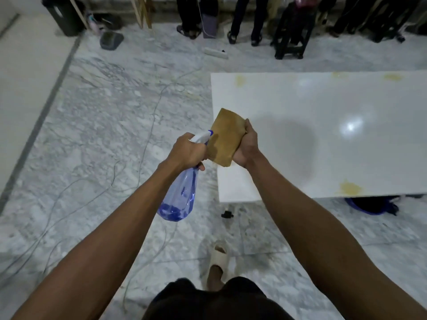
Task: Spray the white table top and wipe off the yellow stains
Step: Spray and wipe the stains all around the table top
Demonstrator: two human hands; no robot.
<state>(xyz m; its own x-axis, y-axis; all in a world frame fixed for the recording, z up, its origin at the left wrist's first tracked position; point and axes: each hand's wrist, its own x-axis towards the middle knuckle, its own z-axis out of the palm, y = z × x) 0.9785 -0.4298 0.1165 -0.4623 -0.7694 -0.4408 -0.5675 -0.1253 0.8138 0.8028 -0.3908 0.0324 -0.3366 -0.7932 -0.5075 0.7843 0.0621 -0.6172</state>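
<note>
My left hand (188,151) grips the neck of a clear blue spray bottle (180,195), whose white nozzle (202,135) points at a folded yellow-brown cloth (225,137). The cloth is held upright in my right hand (248,144), just over the left edge of the white table top (323,139). Yellow stains show on the table: one near the front edge (350,187), one at the far left corner (239,80) and one along the far edge (392,76). A little blue liquid sits in the bottle's bottom.
Thin cables (147,139) trail over the marble floor left of the table. A small black cap (227,214) lies on the floor by the table's near corner, a blue basin (369,205) under it. People's legs (245,19) and a black stool (291,31) stand at the far wall.
</note>
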